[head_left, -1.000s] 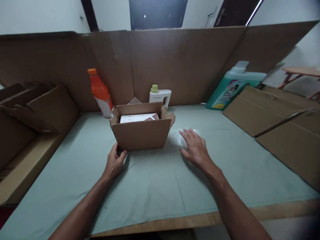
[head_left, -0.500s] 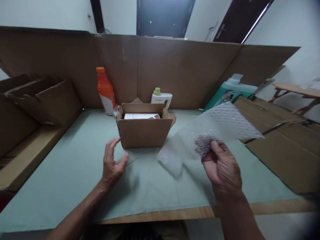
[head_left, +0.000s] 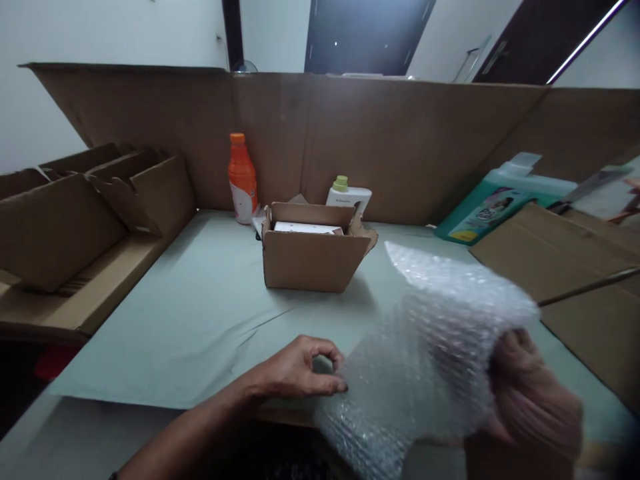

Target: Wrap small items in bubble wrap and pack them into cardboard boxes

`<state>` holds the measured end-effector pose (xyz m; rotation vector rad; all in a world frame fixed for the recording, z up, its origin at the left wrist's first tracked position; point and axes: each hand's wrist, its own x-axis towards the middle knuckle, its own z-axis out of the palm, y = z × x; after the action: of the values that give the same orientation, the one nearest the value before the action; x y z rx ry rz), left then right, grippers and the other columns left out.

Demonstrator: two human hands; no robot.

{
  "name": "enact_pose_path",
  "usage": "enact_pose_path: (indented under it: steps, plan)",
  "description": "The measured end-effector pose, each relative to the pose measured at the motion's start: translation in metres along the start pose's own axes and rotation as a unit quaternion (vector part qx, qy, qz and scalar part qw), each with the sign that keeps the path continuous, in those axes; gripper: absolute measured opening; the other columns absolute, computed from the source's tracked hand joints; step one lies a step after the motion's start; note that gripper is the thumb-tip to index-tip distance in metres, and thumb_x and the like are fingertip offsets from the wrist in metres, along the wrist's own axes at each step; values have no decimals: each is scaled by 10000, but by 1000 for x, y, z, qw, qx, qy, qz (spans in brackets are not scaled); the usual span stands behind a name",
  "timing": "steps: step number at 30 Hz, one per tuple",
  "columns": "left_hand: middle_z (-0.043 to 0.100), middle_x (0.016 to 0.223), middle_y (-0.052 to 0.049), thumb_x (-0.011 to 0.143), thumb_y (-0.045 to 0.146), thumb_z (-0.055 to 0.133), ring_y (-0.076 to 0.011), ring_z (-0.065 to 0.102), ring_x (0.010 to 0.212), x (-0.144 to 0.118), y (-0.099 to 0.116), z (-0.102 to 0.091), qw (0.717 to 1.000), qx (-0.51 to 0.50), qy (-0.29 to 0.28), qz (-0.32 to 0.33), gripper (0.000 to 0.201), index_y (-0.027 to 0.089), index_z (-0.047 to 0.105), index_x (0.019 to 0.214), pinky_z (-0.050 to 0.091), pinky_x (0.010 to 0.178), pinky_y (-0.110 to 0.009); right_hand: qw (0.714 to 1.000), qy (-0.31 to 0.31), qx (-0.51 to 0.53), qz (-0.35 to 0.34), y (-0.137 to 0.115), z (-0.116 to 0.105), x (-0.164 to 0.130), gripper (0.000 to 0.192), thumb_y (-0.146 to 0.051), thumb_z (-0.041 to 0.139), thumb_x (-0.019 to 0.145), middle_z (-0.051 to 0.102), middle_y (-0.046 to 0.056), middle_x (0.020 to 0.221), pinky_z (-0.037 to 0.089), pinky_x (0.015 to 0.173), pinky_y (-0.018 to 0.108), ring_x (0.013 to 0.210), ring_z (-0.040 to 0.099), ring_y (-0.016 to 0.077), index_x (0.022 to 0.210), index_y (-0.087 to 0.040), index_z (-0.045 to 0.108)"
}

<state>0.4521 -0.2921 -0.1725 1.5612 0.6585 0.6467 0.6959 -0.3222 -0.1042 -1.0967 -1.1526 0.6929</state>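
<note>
A sheet of clear bubble wrap stretches between my two hands over the table's front edge. At its left edge, my left hand pinches it between thumb and fingers. My right hand, smeared by motion, grips the sheet's right side; its fingertips are partly hidden behind the plastic. One lower part of the wrap hangs below the table edge. Farther back stands an open cardboard box with a white box showing inside it. Neither hand touches the box.
Behind the cardboard box stand an orange bottle and a white bottle with a green cap. A teal jug leans at the right, near folded cardboard. Cardboard bins line the left. A cardboard wall closes the back.
My right hand has drawn the bubble wrap nearer and to the right. My left hand, apart from it and open before, has moved right and taken the sheet's edge. The view has shifted left.
</note>
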Motion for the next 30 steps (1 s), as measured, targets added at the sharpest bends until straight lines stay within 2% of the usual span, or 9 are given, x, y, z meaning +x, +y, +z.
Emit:
enact_pose_path:
  steps: [4, 9, 13, 16, 19, 22, 24, 26, 30]
  plan:
    - [622, 783, -8, 758, 386, 754, -144, 557, 746, -41, -16, 23, 993, -91, 22, -73, 249, 173, 647, 831, 428, 700, -243, 996, 49, 73, 2, 2, -3, 12, 121, -375, 728, 834, 759, -3, 929, 584, 895, 435, 877, 717, 217, 949, -409, 743]
    - [488, 684, 43, 742, 600, 770, -94, 416, 631, -80, -44, 45, 948, -224, 154, -167, 496, 168, 597, 915, 314, 618, -226, 987, -134, 7, 92, 62, 40, 41, 285, -478, 780, 730, 726, 16, 814, 556, 673, 350, 708, 656, 193, 889, -252, 709]
    - [466, 674, 63, 745, 629, 749, -98, 418, 618, -93, -53, 50, 938, -218, 179, -200, 777, 129, 533, 1300, 318, 620, -236, 947, -254, -130, 144, 120, 62, 50, 422, -494, 688, 746, 717, 41, 742, 525, 639, 336, 665, 650, 201, 1008, -163, 689]
    - [579, 729, 20, 788, 550, 711, -133, 522, 652, -103, -46, 45, 955, -110, 169, -217, 822, 128, 464, 1448, 386, 636, -257, 928, -201, -308, 64, 135, 50, 49, 445, -422, 638, 800, 754, 69, 825, 530, 682, 367, 693, 675, 226, 1154, -158, 687]
    - [704, 786, -40, 876, 434, 635, -201, 641, 708, -108, -33, 35, 959, 115, 140, -219, 541, 176, 600, 1350, 472, 687, -319, 905, -148, -398, -32, 129, 33, 45, 386, -393, 597, 870, 768, 96, 946, 553, 748, 409, 767, 700, 247, 1173, -178, 702]
    - [751, 915, -96, 952, 349, 540, -257, 702, 829, -94, -26, 25, 914, 322, 206, -136, 405, 178, 623, 1310, 548, 763, -397, 884, -218, -390, -139, 124, 34, 35, 322, -356, 548, 935, 756, 112, 1109, 550, 907, 466, 1010, 699, 276, 1171, -205, 707]
    - [704, 1221, -159, 952, 289, 544, -302, 669, 1119, -74, -28, 24, 876, 423, 229, -42, 428, 176, 575, 1364, 550, 932, -468, 850, -295, -392, -190, 126, 47, 25, 341, -329, 538, 954, 702, 119, 1280, 516, 991, 508, 1182, 641, 292, 1244, -217, 680]
    - [539, 1482, -194, 925, 280, 601, -354, 508, 1376, -53, -36, 27, 847, 497, 187, 27, 494, 173, 541, 1404, 456, 1099, -548, 812, -359, -412, -206, 133, 63, 18, 376, -320, 534, 965, 630, 132, 1403, 497, 1016, 528, 1282, 582, 306, 1307, -214, 650]
    - [405, 1586, -227, 933, 388, 626, -400, 347, 1496, -36, -59, 39, 827, 553, 95, 36, 589, 154, 493, 1457, 316, 1197, -620, 775, -394, -451, -204, 150, 82, 15, 414, -347, 509, 991, 566, 131, 1484, 461, 1062, 531, 1352, 523, 313, 1368, -214, 618]
